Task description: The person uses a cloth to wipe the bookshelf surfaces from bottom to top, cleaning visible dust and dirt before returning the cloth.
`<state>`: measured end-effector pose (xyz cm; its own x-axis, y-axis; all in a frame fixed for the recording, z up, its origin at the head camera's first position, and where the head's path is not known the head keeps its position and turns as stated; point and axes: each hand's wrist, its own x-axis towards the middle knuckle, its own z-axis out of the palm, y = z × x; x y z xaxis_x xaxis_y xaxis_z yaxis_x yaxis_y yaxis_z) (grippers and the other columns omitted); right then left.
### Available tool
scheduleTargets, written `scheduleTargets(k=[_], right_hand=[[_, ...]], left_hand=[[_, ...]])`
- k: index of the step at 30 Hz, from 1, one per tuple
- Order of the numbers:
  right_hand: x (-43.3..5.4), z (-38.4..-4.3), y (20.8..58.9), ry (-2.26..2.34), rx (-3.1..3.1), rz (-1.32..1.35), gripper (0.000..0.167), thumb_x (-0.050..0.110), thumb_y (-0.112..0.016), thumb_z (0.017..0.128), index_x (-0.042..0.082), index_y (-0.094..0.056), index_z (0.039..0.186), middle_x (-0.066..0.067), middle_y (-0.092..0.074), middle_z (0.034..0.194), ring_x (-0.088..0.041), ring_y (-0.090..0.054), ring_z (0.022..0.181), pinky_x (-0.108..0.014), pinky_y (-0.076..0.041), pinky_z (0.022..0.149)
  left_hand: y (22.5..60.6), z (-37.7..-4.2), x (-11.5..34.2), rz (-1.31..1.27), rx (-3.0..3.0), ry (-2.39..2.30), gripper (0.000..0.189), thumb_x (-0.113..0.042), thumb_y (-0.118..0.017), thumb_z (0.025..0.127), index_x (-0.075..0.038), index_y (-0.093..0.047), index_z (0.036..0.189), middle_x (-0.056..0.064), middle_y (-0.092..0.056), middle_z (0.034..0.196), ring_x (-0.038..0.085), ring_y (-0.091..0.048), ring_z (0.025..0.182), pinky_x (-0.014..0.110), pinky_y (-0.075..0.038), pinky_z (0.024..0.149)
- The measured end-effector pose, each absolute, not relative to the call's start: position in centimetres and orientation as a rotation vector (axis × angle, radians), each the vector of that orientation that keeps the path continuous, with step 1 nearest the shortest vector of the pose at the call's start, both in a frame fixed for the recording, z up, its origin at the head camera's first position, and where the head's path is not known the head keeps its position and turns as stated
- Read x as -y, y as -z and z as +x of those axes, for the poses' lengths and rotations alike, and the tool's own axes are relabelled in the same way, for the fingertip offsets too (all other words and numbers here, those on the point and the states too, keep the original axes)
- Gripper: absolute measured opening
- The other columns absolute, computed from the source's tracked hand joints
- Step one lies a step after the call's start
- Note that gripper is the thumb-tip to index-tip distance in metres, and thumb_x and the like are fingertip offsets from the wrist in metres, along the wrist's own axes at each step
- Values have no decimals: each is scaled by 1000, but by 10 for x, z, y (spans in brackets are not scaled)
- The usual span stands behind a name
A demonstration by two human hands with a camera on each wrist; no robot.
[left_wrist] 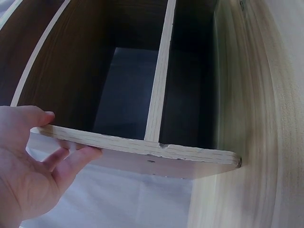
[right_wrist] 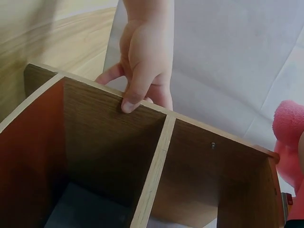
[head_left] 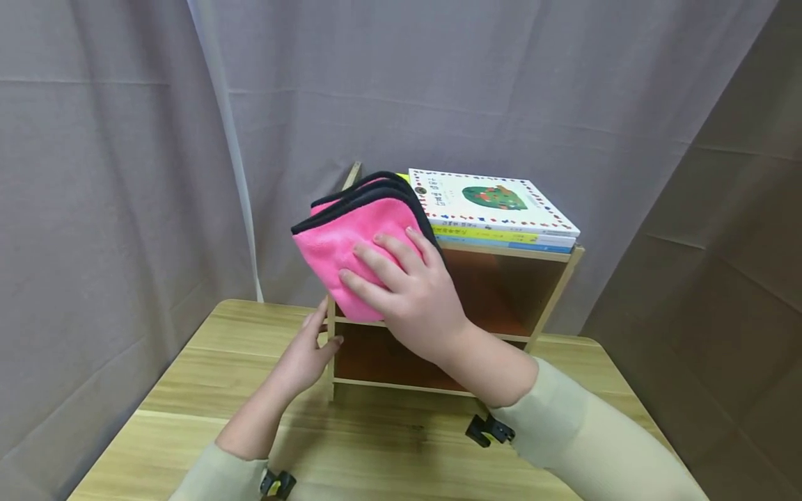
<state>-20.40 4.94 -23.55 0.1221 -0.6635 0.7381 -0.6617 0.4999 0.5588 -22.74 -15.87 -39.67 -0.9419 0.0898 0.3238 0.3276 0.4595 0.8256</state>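
Observation:
A folded pink cloth (head_left: 338, 243) with black trim is in my right hand (head_left: 416, 296), in front of the shelf's upper left corner. The fingers of that hand spread over its near face; the thumb is hidden. Part of the cloth (right_wrist: 287, 123) shows at the right edge of the right wrist view. My left hand (head_left: 307, 355) grips the left side panel of a small wooden shelf (head_left: 432, 390). In the left wrist view, the left hand's thumb (left_wrist: 35, 114) lies over the panel's front edge, with the other fingers along its outer face.
Several thin books (head_left: 501, 209) lie stacked on top of the shelf, the uppermost with a white cover. The shelf stands on a wood-grain table (head_left: 250, 369). Grey curtains (head_left: 388, 76) hang behind and at both sides.

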Motion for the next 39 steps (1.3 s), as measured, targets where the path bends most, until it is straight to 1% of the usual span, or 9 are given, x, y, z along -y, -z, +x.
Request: scheduleTargets(k=[4, 9, 13, 16, 20, 24, 31, 39], right_hand=[[-55, -202, 239, -20, 1539, 1195, 24, 15, -72, 89, 22, -76, 111, -6, -68, 120, -32, -58, 115, -55, -40, 106], [-60, -200, 246, -33, 1518, 1214, 25, 18, -76, 86, 20, -76, 111, -7, -68, 119, -33, -59, 113, -56, -43, 103], [-67, -197, 251, -33, 1513, 1212, 26, 19, -77, 85, 20, -75, 111, -7, -68, 118, -33, -60, 112, -56, -44, 101], [-73, -193, 255, -36, 1499, 1207, 24, 17, -74, 87, 19, -75, 110, -7, -69, 117, -33, -61, 111, -56, -46, 99], [-82, -187, 261, -44, 1483, 1212, 18, 18, -65, 94, 17, -76, 109, -8, -69, 115, -34, -62, 107, -56, -48, 95], [-93, -182, 268, -47, 1500, 1212, 21, 19, -57, 99, 17, -77, 108, -7, -70, 114, -34, -63, 105, -56, -50, 92], [-111, -179, 281, -75, 1507, 1218, 22, 16, -56, 100, 16, -77, 105, -8, -71, 112, -35, -64, 103, -57, -51, 88], [-129, -179, 302, -106, 1507, 1209, 20, 22, -59, 99, 16, -78, 101, -7, -72, 107, -35, -66, 96, -56, -53, 83]], left_hand=[[397, -227, 159, -354, 2484, 1490, 82, -14, -60, 98, -30, -11, 161, 16, -32, 153, 40, -47, 130, 57, -43, 101], [397, -226, 161, -330, 2491, 1485, 81, -15, -60, 98, -37, -11, 159, 15, -34, 151, 40, -48, 129, 55, -47, 98], [397, -226, 161, -315, 2508, 1457, 81, -15, -60, 99, -38, -10, 159, 16, -35, 150, 39, -48, 129, 55, -47, 99], [398, -227, 160, -306, 2522, 1441, 82, -15, -60, 99, -36, -10, 160, 16, -35, 150, 39, -47, 129, 55, -45, 100], [398, -226, 158, -297, 2533, 1437, 82, -15, -61, 99, -35, -10, 160, 17, -36, 150, 39, -47, 130, 56, -45, 101], [397, -226, 157, -296, 2535, 1435, 82, -15, -60, 99, -35, -10, 160, 17, -35, 150, 40, -46, 130, 57, -44, 101], [395, -228, 155, -311, 2526, 1433, 82, -15, -60, 99, -34, -8, 160, 17, -33, 152, 40, -45, 130, 57, -43, 101], [396, -228, 155, -302, 2536, 1431, 82, -15, -58, 100, -29, -6, 161, 16, -27, 157, 40, -42, 134, 58, -39, 105]])
